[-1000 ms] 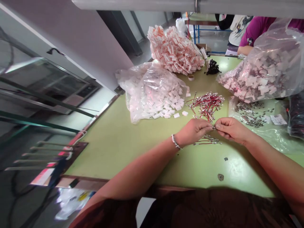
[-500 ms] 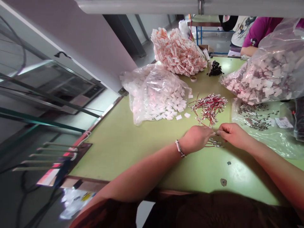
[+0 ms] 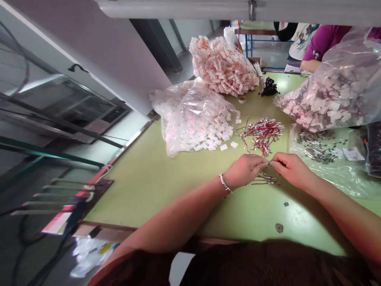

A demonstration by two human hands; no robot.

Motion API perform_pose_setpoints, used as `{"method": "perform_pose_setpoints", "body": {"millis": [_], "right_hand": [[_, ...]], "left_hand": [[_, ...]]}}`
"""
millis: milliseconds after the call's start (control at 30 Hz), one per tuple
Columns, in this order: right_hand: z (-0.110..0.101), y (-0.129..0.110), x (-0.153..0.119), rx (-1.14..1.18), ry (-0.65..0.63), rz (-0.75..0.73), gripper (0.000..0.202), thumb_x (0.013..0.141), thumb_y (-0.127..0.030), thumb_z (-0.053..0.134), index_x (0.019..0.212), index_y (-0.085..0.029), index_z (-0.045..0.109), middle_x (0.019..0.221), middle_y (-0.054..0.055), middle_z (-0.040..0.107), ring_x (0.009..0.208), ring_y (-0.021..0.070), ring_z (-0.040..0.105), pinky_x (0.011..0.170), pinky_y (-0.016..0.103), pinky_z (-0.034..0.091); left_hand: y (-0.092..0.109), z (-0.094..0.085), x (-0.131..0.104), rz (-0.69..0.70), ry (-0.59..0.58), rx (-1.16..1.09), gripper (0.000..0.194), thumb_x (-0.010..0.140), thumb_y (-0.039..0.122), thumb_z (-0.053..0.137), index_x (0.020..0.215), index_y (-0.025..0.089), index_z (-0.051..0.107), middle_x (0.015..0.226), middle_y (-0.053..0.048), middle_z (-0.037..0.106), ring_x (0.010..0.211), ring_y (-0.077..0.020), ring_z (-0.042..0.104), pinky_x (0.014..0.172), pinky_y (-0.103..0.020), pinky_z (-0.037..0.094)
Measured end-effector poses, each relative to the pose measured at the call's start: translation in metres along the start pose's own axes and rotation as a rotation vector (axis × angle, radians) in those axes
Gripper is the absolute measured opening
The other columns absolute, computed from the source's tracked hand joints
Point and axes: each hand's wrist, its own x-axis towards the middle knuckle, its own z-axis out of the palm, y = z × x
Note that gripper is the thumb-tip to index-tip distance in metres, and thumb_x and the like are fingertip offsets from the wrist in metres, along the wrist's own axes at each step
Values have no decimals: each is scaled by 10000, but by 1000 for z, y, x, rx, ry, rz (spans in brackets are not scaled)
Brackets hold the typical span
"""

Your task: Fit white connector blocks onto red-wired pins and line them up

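Small metallic piece [image 3: 268,163] pinched by left hand [image 3: 245,171] and right hand [image 3: 293,169] together.
It sits between them, equally near each, long axis seemingly running hand to hand; which way it points is too small to tell. Red wires [image 3: 257,184] lie bodyward of the grip, lengthwise left to right.

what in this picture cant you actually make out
All in the head view:
Piece between left hand and right hand: too small, partly covered by the hands.
Label: print too small to read.
Co-worker's forearm: far end behind the clear bag.
Dark bundle: cut off by the right edge.
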Motion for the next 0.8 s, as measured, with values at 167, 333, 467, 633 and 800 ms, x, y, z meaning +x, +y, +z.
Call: {"method": "perform_pose_setpoints", "body": {"millis": [167, 333, 467, 633, 800], "right_hand": [[3, 2, -1, 103, -119, 120, 260, 802, -343, 494, 579, -209, 496, 507, -28, 529, 489, 111, 447, 518, 253, 348], [6, 4, 0, 101, -88, 144, 257, 807, -338, 485, 586, -207, 499, 521, -19, 557, 491, 112, 463, 520, 258, 354], [5, 7, 1, -109, -47, 55, 278, 828, -349, 483, 595, -209, 543, 522, -11, 560, 493, 114, 439, 525, 272, 334], [-1, 3, 0, -382, -176, -86, 469, 877, -482, 450, 494, -217, 506, 460, 4, 484, 442, 109, 304, 489, 303, 241], [-44, 22, 15, -478, 133, 129, 479, 905, -491, 383, 578, -207, 586, 523, 39, 557, 471, 138, 429, 513, 305, 275]], "left_hand": [[3, 1, -4, 128, -197, 236, 226, 927, 192, 419, 889, 163, 639, 773, -35, 672, 699, -143, 601, 652, -246, 443], [0, -9, 2, 103, -230, 96, 263, 951, 267, 412, 866, 169, 641, 763, -31, 653, 712, -133, 585, 688, -245, 443], [-24, -29, 15, -174, -39, 24, 355, 923, 425, 458, 771, 172, 656, 751, -46, 640, 705, -147, 573, 670, -266, 444], [-52, -26, 32, -649, 249, 396, 371, 798, 512, 587, 675, 163, 613, 774, -115, 611, 760, -246, 573, 657, -349, 432], [-62, -19, 36, -718, 167, 339, 209, 769, 366, 608, 694, 172, 627, 774, -105, 633, 766, -250, 586, 678, -345, 436]]}}
